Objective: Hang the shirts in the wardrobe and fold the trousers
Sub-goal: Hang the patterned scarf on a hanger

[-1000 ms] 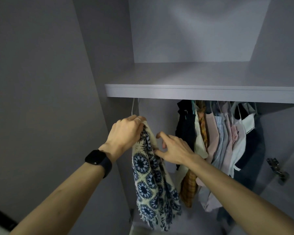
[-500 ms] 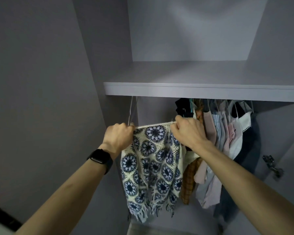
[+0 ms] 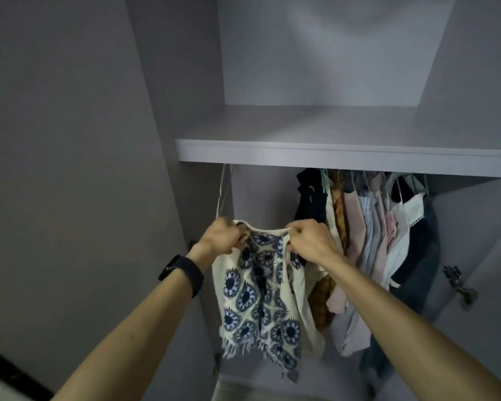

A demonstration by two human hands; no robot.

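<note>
Shirt [image 3: 261, 299]: hangs 6 o'clock of the shelf [image 3: 330, 154] (fringed hem).
Left hand [image 3: 222, 237]: my fingers grip its top edge, 9 o'clock.
Right hand [image 3: 308, 241]: my fingers pinch it, 3 o'clock.

The left hand [image 3: 222, 237] and right hand [image 3: 308, 241] pinch the top edge of a cream, blue-flowered shirt [image 3: 261, 299] on a wire hanger [image 3: 222, 192]; hung clothes [image 3: 370, 241] crowd just right, under the shelf [image 3: 344, 154].
</note>
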